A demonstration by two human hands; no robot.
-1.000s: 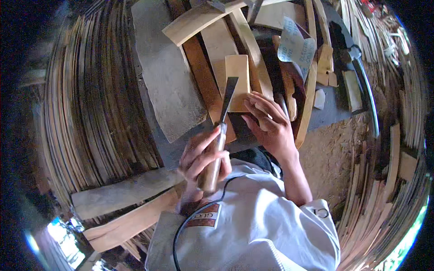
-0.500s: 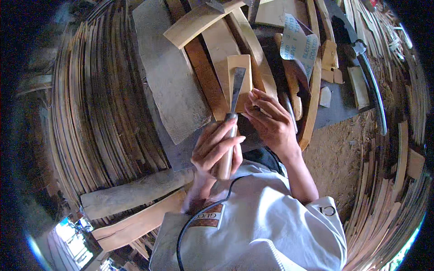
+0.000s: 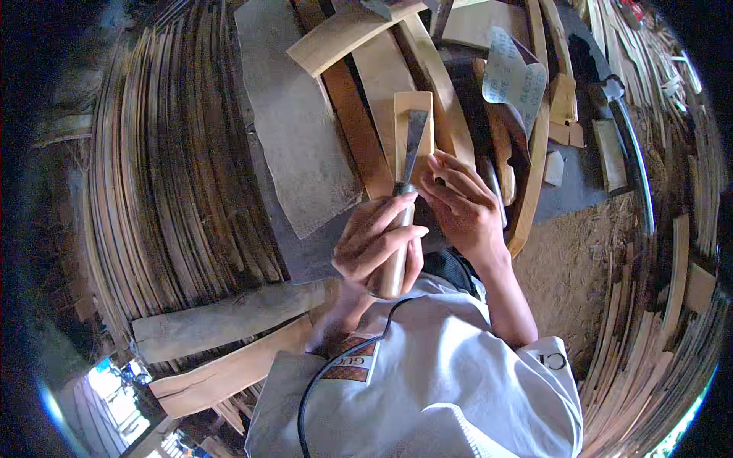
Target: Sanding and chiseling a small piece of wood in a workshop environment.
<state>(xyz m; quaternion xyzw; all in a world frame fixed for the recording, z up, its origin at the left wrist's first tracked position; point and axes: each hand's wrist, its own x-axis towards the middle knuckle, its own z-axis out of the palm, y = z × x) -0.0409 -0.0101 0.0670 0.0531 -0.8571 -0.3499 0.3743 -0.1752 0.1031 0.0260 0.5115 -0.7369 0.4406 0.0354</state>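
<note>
My left hand [image 3: 378, 244] is closed around the wooden handle [image 3: 395, 259] of a flat-bladed chisel. The chisel's blade [image 3: 417, 133] lies over a small pale rectangular wood block [image 3: 405, 107] on the workbench, pointing away from me; whether it touches cannot be told. My right hand [image 3: 464, 210] has curled fingers at the block's lower right side, gripping its edge, with the thumb partly hidden. Beside the block are a long pale board [image 3: 370, 84], a reddish-brown strip [image 3: 355, 133] and a curved pale strip [image 3: 447, 107].
A grey rough sheet [image 3: 294, 130] covers the bench's left. Wood offcuts [image 3: 565, 103], a printed paper scrap [image 3: 513, 72] and a dark curved tool [image 3: 634, 153] are at the right. Stacked thin strips [image 3: 168, 175] stand left; more strips [image 3: 641, 328] are right, beside the dirt floor [image 3: 569, 267].
My left hand with the chisel has moved up and right, bringing the blade over the block. My right hand stays at the block, shifting slightly with it in view.
</note>
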